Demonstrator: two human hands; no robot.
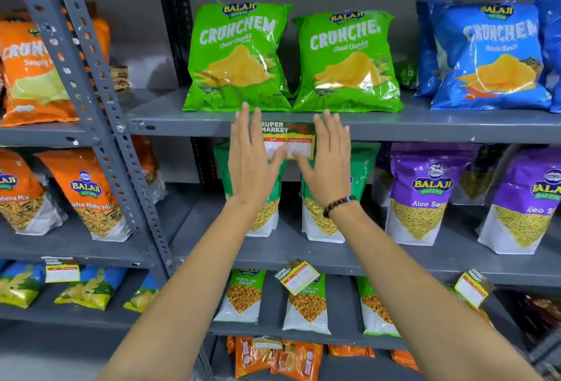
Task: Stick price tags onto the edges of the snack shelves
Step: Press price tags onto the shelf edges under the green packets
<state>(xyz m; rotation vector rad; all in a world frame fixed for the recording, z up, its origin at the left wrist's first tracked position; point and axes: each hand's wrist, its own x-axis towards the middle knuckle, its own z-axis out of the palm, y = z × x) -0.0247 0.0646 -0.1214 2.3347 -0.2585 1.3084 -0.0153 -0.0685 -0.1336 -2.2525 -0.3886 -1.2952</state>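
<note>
Two hands are raised to the front edge of the upper shelf (425, 128), flat and spread, on either side of a price tag (287, 140). The left hand (250, 165) covers the tag's left edge, its thumb lying across the lower left corner; the right hand (329, 165) overlaps the right edge, its thumb on the lower right. Neither grip pinches anything; the fingers are straight and fanned, pointing up. The right wrist wears a bead bracelet (338, 204).

The tag hangs from the shelf edge, its dark top strip on the metal and its yellow lower half dropping in front of the green packs (361, 168) on the shelf below. Just above it, two green chip bags (239, 58) stand side by side at the shelf front, their bottoms near the fingertips. Blue chip bags (488, 55) stand to the right, orange bags (33, 67) far left beyond a slanted upright (91, 107).

Purple packs (425, 195) sit right of the hands on the middle shelf. Lower down, a tilted tag (297, 276) hangs between the forearms, another tag (472, 289) to the right, and one (62, 271) at left.
</note>
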